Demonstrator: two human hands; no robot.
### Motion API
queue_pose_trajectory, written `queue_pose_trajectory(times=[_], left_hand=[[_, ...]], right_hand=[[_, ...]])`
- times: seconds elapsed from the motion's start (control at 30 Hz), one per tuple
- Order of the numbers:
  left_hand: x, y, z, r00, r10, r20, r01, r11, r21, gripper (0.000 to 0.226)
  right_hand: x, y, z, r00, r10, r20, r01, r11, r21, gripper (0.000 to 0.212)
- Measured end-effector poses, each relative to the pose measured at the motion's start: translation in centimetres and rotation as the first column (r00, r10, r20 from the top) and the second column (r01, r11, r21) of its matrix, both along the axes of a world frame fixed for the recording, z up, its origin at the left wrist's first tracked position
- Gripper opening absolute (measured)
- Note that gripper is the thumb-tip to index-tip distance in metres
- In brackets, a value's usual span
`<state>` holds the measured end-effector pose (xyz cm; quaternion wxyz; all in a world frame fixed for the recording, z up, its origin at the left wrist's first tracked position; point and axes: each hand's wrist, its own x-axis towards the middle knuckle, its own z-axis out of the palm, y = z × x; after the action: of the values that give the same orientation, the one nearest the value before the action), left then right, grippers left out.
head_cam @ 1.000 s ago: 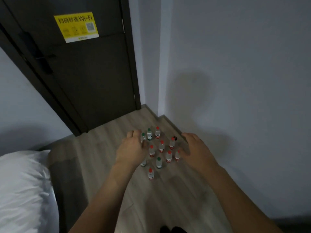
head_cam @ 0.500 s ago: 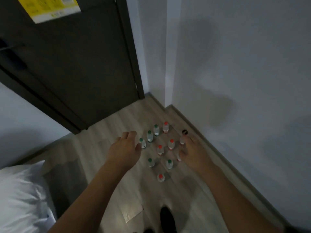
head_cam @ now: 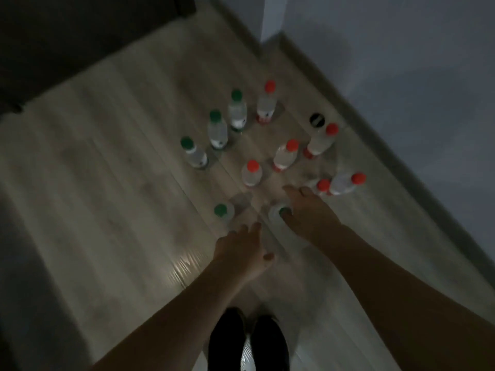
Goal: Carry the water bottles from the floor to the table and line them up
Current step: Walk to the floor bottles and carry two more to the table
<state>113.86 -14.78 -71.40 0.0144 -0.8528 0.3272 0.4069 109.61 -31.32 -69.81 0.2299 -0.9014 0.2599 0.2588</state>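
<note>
Where clear plastic bottles (head_cam: 251, 173) stand on pale wood-grain floor (head_cam: 107, 183), the right hand (head_cam: 308, 212) cups a green-capped bottle (head_cam: 278, 212); beside it, the left hand (head_cam: 241, 250) hangs spread, empty.

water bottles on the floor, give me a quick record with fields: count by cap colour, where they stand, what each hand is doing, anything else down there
red-capped bottles: six visible, e.g.
green-capped bottles: five visible, e.g.
placement: upright cluster on the wooden floor near the wall corner
right hand: over a green-capped bottle, fingers at its cap; grip unclear
left hand: open, near but not touching the nearest green-capped bottle
other: black round object on floor; dark shoes at bottom
table: not in view
</note>
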Motion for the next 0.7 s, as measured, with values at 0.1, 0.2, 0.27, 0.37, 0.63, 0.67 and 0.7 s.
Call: queue_pose_trajectory(times=[0.1, 0.2, 0.27, 0.37, 0.63, 0.67, 0.7], left_hand=[[-2.5, 1.0, -7.2, 0.997, -0.072, -0.015, 0.073, 0.995, 0.067, 0.098], [-3.2, 1.8, -10.2, 0.985, -0.128, 0.113, 0.131, 0.991, -0.023, 0.074], [-2.8, 2.3, -10.2, 0.983, -0.117, 0.143, 0.134, 0.984, -0.117, 0.052], [-1.6, 3.1, -7.4, 0.992, -0.071, 0.102, 0.090, 0.978, -0.189, 0.043], [1.7, 3.8, 17.0, 0.981, 0.131, 0.143, -0.078, 0.942, -0.327, 0.049], [1.9, 3.8, 21.6, 0.978, 0.149, 0.148, -0.088, 0.931, -0.354, 0.047], [2.0, 3.8, 26.3, 0.973, 0.163, 0.162, -0.091, 0.920, -0.382, 0.041]], right_hand=[[-0.6, 0.9, -7.1, 0.989, 0.022, -0.146, -0.021, 1.000, 0.007, 0.065], [-1.2, 0.9, -9.9, 0.994, -0.025, -0.103, 0.023, 0.999, -0.026, 0.049], [-1.5, 0.8, -9.9, 0.998, -0.056, -0.026, 0.056, 0.998, -0.024, 0.034], [-2.1, 0.9, -7.0, 0.998, -0.065, 0.008, 0.065, 0.998, -0.012, 0.029], [-4.3, 1.6, 16.6, 0.986, -0.080, 0.143, 0.079, 0.997, 0.012, 0.042], [-4.7, 1.9, 20.9, 0.984, -0.080, 0.160, 0.078, 0.997, 0.020, 0.039], [-5.1, 2.1, 25.3, 0.981, -0.077, 0.176, 0.072, 0.997, 0.030, 0.035]])
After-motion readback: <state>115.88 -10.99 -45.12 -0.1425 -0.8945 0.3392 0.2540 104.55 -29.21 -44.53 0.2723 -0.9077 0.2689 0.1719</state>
